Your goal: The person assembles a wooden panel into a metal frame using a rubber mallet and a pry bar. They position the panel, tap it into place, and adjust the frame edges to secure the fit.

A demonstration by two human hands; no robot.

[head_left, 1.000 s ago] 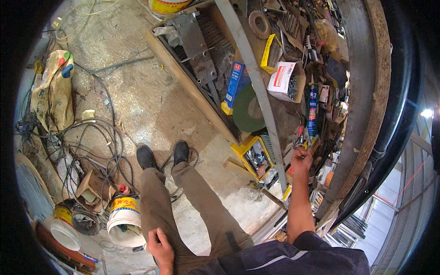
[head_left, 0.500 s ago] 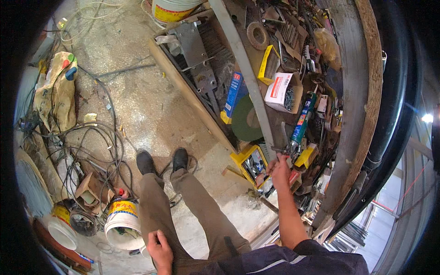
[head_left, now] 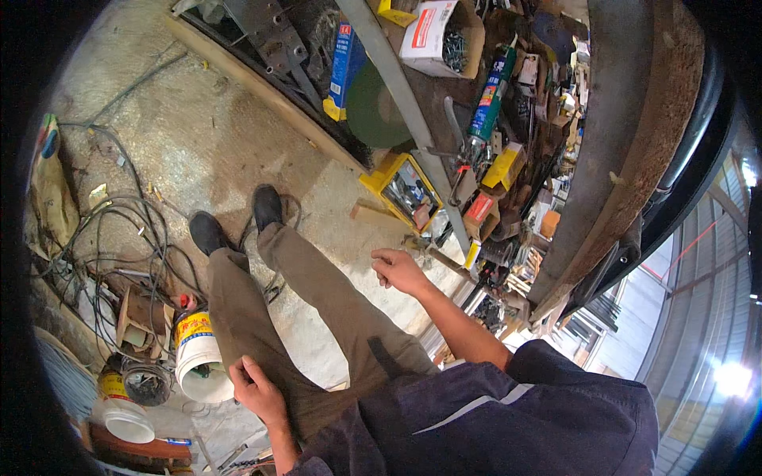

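My right hand [head_left: 401,271] is in the air over the floor, in front of the shelf's near end. Its fingers are curled, and whatever may be inside them is hidden. Low on the left, my left hand [head_left: 258,389] hangs beside my thigh with its fingers bent in and the thumb against them. I cannot make out anything in it. Closest to the right hand is a yellow-framed box [head_left: 409,198] of small parts. Beyond it lies a caulking gun with a green tube [head_left: 492,94], touched by neither hand.
A grey metal bar [head_left: 405,95] crosses the cluttered shelf. A white carton of screws [head_left: 432,40], a blue and yellow box [head_left: 339,71] and a green disc [head_left: 381,115] lie there. Black cables [head_left: 155,230] coil on the floor at left, near a white bucket [head_left: 202,373].
My right hand has drawn back from the caulking gun's handle end toward my body. The view has shifted, so the shelf sits higher in it. My left hand stays by my thigh.
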